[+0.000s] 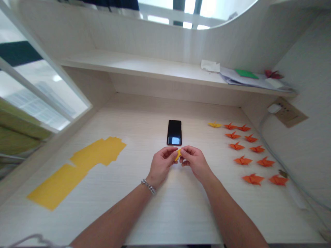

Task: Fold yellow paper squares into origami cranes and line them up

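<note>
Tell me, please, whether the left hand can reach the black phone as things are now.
Probably yes: the black phone lies just beyond the left hand, with nothing visible between them. But both it and the right hand hold the small yellow paper, so it may need to let go first.

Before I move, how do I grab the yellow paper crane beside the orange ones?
Pinch the yellow paper crane lightly by its middle, probably from above-left: its pointed ends spread sideways, an orange paper crane sits close on its right, and the flat black phone to its left lies farther.
</note>
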The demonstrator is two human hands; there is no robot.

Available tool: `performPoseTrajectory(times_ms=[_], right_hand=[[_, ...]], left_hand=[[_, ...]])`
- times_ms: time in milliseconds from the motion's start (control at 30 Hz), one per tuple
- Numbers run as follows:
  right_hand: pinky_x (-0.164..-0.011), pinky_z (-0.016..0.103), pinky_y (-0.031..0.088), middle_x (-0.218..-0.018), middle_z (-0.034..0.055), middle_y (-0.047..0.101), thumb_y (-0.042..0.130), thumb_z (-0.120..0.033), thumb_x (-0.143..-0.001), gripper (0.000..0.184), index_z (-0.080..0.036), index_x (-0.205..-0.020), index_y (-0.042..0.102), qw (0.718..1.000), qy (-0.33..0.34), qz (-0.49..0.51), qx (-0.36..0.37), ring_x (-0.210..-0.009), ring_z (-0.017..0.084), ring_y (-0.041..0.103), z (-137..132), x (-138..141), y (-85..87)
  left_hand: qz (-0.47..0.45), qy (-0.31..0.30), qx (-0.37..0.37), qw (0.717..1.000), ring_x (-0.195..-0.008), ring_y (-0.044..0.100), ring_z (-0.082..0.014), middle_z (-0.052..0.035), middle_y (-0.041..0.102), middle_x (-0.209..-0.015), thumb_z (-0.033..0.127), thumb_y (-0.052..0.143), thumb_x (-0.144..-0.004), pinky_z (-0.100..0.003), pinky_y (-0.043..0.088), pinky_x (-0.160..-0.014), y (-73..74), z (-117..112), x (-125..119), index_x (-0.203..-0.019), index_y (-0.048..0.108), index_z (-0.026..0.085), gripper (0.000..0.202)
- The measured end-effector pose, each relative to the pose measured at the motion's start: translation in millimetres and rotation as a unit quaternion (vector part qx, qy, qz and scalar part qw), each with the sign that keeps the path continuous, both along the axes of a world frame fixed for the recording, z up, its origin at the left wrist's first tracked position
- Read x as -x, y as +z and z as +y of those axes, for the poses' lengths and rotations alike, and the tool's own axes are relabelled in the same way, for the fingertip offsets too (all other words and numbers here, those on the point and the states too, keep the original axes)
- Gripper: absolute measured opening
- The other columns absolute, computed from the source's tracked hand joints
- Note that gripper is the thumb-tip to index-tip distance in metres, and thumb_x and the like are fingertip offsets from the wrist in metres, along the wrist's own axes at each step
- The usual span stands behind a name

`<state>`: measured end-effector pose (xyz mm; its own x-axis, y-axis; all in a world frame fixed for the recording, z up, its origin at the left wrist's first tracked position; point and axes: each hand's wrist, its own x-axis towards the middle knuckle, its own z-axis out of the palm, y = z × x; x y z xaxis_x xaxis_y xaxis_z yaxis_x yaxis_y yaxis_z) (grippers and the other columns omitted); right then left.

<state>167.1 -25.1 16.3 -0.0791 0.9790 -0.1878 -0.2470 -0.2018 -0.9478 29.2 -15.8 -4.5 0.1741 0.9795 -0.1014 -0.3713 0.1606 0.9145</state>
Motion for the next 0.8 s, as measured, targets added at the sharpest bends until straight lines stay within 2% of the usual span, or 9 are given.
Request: performPoseTrajectory(times_ms=[200, 267, 400, 500, 600, 667, 800], right_hand=[[-0.049, 0.019, 0.042, -0.066, -0.0004, 0.06, 0.07, -0.036, -0.071, 0.022, -0.016, -0.077, 0.062, 0.998, 0.028, 0.035, 0.038, -0.058, 0.01, 0.056, 0, -4, -0.4], [-0.049, 0.019, 0.042, -0.065, -0.0004, 0.06, 0.068, -0.036, -0.073, 0.022, -0.016, -0.077, 0.061, 0.999, 0.02, 0.007, 0.025, -0.058, 0.01, 0.056, 0, -3, -2.9], [-0.049, 0.022, 0.045, -0.064, -0.0004, 0.058, 0.058, -0.039, -0.08, 0.023, -0.017, -0.078, 0.058, 0.994, -0.015, -0.102, -0.045, -0.057, 0.012, 0.056, 1, 3, -12.9], [-0.053, 0.025, 0.047, -0.068, 0.001, 0.059, 0.051, -0.037, -0.085, 0.02, -0.018, -0.083, 0.057, 0.975, -0.036, -0.194, -0.103, -0.061, 0.015, 0.057, 0, 5, -17.3], [-0.059, 0.027, 0.047, -0.074, 0.0029, 0.06, 0.047, -0.031, -0.088, 0.016, -0.018, -0.086, 0.057, 0.941, -0.058, -0.291, -0.163, -0.067, 0.016, 0.057, -3, 6, -15.1], [-0.063, 0.027, 0.046, -0.078, 0.0038, 0.061, 0.046, -0.027, -0.088, 0.014, -0.018, -0.086, 0.058, 0.919, -0.064, -0.335, -0.196, -0.07, 0.016, 0.057, -5, 5, -12.0], [-0.066, 0.028, 0.045, -0.08, 0.004, 0.06, 0.046, -0.023, -0.087, 0.013, -0.019, -0.084, 0.057, 0.904, -0.055, -0.359, -0.228, -0.073, 0.017, 0.056, -7, 6, -7.8]], left_hand=[[-0.03, -0.017, 0.016, 0.999, -0.06, 0.059, -0.0101, 0.0005, 0.062, -0.068, 0.028, 0.076, -0.068, -0.022, 0.048, -0.058, 2.9, 0, 2, -0.081, 0.058, 0.014, 0.026], [-0.025, -0.026, 0.012, 0.999, -0.061, 0.059, -0.0102, 0.0005, 0.062, -0.067, 0.028, 0.075, -0.069, -0.021, 0.048, -0.058, 2.3, 0, 3, -0.079, 0.057, 0.014, 0.024], [0.005, -0.025, 0.0, 1.0, -0.065, 0.06, -0.0117, -0.0015, 0.063, -0.072, 0.03, 0.073, -0.071, -0.023, 0.049, -0.06, -2.2, 2, 3, -0.081, 0.059, 0.014, 0.024], [0.061, 0.004, -0.022, 0.998, -0.07, 0.062, -0.0142, -0.0025, 0.064, -0.078, 0.032, 0.074, -0.07, -0.026, 0.051, -0.065, -4.7, 3, 4, -0.084, 0.06, 0.015, 0.027], [0.164, 0.024, -0.077, 0.983, -0.074, 0.062, -0.0156, -0.0033, 0.065, -0.079, 0.033, 0.074, -0.068, -0.027, 0.05, -0.07, -3.0, 5, 7, -0.079, 0.062, 0.014, 0.025], [0.203, 0.002, -0.099, 0.974, -0.074, 0.061, -0.0157, -0.0043, 0.065, -0.079, 0.035, 0.072, -0.071, -0.027, 0.049, -0.071, -0.1, 5, 8, -0.078, 0.064, 0.014, 0.023], [0.174, -0.046, -0.089, 0.98, -0.073, 0.061, -0.0154, -0.0049, 0.066, -0.078, 0.036, 0.068, -0.076, -0.027, 0.049, -0.07, 4.4, 5, 9, -0.081, 0.065, 0.014, 0.023]])
